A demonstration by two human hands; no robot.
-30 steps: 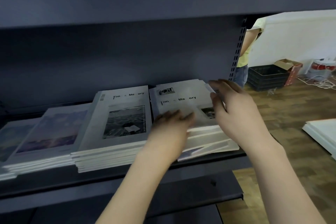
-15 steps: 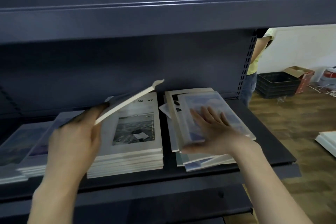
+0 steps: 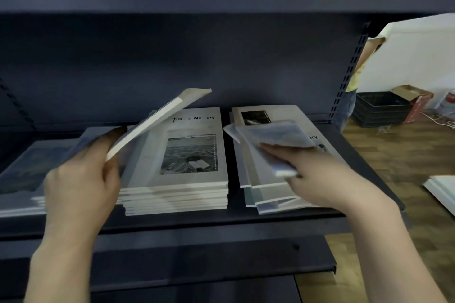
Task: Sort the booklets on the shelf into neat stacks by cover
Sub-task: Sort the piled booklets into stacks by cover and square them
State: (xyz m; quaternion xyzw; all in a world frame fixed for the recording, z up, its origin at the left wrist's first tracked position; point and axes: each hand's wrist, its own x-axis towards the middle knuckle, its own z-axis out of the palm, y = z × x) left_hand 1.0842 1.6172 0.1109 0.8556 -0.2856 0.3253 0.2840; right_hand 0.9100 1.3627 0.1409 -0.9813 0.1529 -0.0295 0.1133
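Compared with half a second ago, the left hand [image 3: 78, 179] now holds the thin grey booklet with a cream edge [image 3: 157, 120] a little higher, tilted over the middle stack of grey "Time & Memory" booklets with a black-and-white photo [image 3: 187, 155]; its fingers stay curled round the lower corner. The right hand [image 3: 317, 174], which was lying flat on the messy right-hand pile of mixed booklets [image 3: 266, 192], now pinches a bluish glossy booklet [image 3: 273, 140] and lifts it off that pile; this booklet is blurred by motion, so its cover I cannot read well. I judge that the lifted grey booklet belongs on the middle stack, and the bluish one probably on the stack of blue-purple cover booklets [image 3: 29, 172] at the far left. The right pile is not yet sorted.

All stacks lie on a dark grey metal shelf [image 3: 221, 224], with another board above and one below. To the right there is a wooden floor [image 3: 398, 155], a black plastic crate [image 3: 379, 108], a cardboard box [image 3: 413, 96], and a person in a yellow shirt [image 3: 357, 74] partly hidden behind the upright
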